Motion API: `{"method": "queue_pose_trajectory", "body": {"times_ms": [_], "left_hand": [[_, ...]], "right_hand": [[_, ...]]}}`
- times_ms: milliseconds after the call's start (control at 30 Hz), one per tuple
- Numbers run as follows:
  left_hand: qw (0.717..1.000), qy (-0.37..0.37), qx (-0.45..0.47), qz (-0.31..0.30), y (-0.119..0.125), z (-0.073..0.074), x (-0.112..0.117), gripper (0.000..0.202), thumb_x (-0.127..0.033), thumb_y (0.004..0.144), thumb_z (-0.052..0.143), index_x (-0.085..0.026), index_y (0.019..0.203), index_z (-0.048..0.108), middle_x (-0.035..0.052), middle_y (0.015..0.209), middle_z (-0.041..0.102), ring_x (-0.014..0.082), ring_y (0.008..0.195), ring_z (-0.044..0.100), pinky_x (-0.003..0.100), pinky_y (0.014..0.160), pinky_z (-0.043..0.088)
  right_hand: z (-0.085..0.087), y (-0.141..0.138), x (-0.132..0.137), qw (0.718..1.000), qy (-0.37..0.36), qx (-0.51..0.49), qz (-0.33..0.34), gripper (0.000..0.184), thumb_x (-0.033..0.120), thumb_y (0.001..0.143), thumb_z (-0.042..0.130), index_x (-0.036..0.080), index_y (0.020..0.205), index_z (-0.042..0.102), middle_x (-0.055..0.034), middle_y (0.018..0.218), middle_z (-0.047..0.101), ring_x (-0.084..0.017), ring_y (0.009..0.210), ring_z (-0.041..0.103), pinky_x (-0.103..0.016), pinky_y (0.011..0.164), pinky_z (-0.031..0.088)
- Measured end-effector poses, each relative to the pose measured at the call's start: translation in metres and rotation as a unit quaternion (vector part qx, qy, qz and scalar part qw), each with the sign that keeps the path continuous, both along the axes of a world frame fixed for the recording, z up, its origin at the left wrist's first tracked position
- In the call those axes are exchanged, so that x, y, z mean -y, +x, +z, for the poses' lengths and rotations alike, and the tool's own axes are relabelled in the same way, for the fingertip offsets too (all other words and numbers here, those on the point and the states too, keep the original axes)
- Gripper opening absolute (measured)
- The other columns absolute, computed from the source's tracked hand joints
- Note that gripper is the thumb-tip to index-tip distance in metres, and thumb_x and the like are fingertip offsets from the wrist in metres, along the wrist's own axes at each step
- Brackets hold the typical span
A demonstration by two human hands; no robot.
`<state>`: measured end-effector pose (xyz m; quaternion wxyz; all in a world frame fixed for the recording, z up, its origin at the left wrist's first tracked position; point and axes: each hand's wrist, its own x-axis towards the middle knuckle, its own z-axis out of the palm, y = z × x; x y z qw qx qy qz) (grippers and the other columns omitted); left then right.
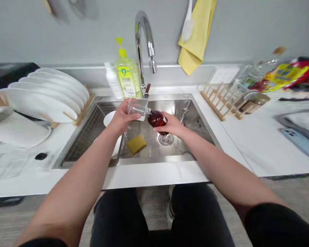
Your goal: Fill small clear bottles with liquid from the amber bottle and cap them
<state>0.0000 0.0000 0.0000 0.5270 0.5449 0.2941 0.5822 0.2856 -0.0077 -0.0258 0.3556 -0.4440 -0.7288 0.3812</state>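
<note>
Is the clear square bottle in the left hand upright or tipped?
Tipped: the clear bottle lies sideways, neck toward the dark red container in the right hand.

A pale grey wall (67, 31) fills the top of the view from 9 round to 3 o'clock, with a yellow cloth (194, 37) hanging against it near 1 o'clock. A thin white ledge (195, 65) runs along it, and a white wall socket (224, 75) sits just below that ledge. A white marble-patterned table (257, 147) surrounds a stainless steel sink (167, 106) at the centre, and a chrome faucet (144, 34) rises behind it at 12 o'clock. Grey wood-look floor (293, 192) shows at 4 and 8 o'clock. Soft, even light glints off the steel.
</note>
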Motion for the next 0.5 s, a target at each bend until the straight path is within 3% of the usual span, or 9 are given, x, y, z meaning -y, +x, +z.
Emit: {"method": "queue_pose_trajectory", "body": {"times_ms": [500], "left_hand": [[0.998,0.039,-0.049,0.027,-0.0018,0.0036,0.0009,0.081,-0.031,0.054,0.114,-0.025,0.125,0.074,0.0032,0.114,0.081,0.0206,0.098,0.077,0.031,0.087,0.061]], "right_hand": [[-0.0001,-0.0014,-0.0006,1.0,-0.006,0.0,0.002,0.084,0.051,0.065,0.107,0.025,0.138,0.076,-0.0076,0.126,0.085,-0.036,0.117,0.08,-0.053,0.11,0.062]]}}
